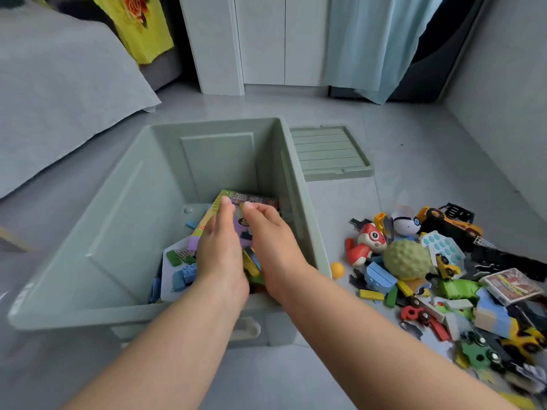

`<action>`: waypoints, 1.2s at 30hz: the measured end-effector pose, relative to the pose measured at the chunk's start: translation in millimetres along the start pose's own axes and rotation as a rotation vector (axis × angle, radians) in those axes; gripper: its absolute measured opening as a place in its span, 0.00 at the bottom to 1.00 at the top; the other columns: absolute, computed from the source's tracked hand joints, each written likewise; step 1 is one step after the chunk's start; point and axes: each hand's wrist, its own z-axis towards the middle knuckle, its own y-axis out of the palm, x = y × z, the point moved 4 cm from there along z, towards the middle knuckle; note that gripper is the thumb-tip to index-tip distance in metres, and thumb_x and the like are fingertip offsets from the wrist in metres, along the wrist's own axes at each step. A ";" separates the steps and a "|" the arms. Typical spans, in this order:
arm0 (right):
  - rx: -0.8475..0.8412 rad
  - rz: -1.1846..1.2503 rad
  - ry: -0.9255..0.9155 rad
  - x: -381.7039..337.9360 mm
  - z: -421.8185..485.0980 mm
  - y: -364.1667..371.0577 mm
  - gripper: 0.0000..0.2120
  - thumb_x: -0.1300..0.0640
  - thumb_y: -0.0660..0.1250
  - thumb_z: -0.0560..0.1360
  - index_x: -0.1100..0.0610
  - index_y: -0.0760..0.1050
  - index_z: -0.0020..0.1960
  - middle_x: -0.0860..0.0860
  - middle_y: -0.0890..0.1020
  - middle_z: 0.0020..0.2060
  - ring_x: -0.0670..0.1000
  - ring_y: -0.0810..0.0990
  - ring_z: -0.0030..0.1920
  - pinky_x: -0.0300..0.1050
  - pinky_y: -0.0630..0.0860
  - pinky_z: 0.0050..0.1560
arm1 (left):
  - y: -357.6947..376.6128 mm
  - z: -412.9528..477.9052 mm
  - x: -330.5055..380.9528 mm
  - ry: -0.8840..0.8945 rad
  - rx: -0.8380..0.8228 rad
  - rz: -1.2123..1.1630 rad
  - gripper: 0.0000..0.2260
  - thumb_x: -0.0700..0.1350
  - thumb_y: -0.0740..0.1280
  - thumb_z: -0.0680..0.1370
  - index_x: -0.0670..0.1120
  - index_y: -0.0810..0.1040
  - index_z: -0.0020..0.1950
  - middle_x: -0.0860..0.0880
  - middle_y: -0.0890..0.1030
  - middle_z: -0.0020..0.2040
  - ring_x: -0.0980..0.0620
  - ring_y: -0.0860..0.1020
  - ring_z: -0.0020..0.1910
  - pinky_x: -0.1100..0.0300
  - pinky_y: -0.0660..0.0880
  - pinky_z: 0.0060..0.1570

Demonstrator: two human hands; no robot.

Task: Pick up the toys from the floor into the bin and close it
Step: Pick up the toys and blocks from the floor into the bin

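Observation:
A sage-green plastic bin stands open on the grey floor. Inside lie a colourful picture book and loose building blocks. Both my hands reach down into the bin side by side. My left hand hovers over the book with straight fingers. My right hand is beside it, fingers relaxed, holding nothing that I can see. The bin's lid lies flat on the floor behind the bin's right side. A pile of toys covers the floor to the right.
The pile includes a green bumpy ball, a red fish figure, a yellow and black truck and a small orange ball. A bed with a grey cover is at the left; white cabinets stand behind.

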 end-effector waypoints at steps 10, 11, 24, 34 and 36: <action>0.409 0.018 -0.246 -19.4 -59.0 -182.3 0.11 0.53 0.56 0.80 0.53 0.77 0.47 0.50 0.81 0.45 0.49 0.78 0.47 0.46 0.75 0.51 | 100.9 -79.5 -14.0 0.063 -0.632 -0.066 0.08 0.49 0.64 0.74 0.47 0.79 0.46 0.50 0.82 0.39 0.55 0.79 0.41 0.60 0.77 0.47; 0.506 -0.034 -0.184 -11.0 -65.7 -214.2 0.10 0.54 0.58 0.79 0.54 0.77 0.47 0.51 0.80 0.44 0.50 0.78 0.45 0.46 0.75 0.49 | 113.5 -89.6 -30.7 -0.004 -0.717 -0.019 0.07 0.48 0.64 0.74 0.47 0.79 0.45 0.51 0.82 0.38 0.55 0.79 0.40 0.60 0.77 0.47; 0.039 -1.252 0.266 137.0 -123.0 -350.5 0.24 0.55 0.65 0.75 0.49 0.63 0.69 0.51 0.67 0.64 0.53 0.71 0.62 0.46 0.70 0.59 | 85.7 -81.0 -256.5 -0.224 -0.697 0.951 0.17 0.35 0.71 0.71 0.49 0.72 0.55 0.51 0.75 0.48 0.50 0.72 0.47 0.59 0.73 0.44; 0.092 -1.386 0.055 185.4 -66.3 -341.4 0.12 0.56 0.62 0.76 0.55 0.72 0.58 0.53 0.70 0.58 0.57 0.71 0.57 0.47 0.71 0.45 | 72.1 -62.4 -294.6 -0.082 -0.658 1.228 0.23 0.31 0.68 0.71 0.48 0.72 0.63 0.50 0.74 0.58 0.52 0.71 0.55 0.67 0.68 0.47; 0.218 -1.191 0.016 184.9 -69.4 -351.7 0.11 0.55 0.66 0.74 0.57 0.75 0.55 0.52 0.72 0.55 0.54 0.72 0.54 0.45 0.70 0.46 | 69.0 -61.4 -300.7 0.009 -0.683 1.357 0.25 0.34 0.70 0.71 0.48 0.71 0.65 0.51 0.74 0.60 0.50 0.71 0.57 0.64 0.67 0.55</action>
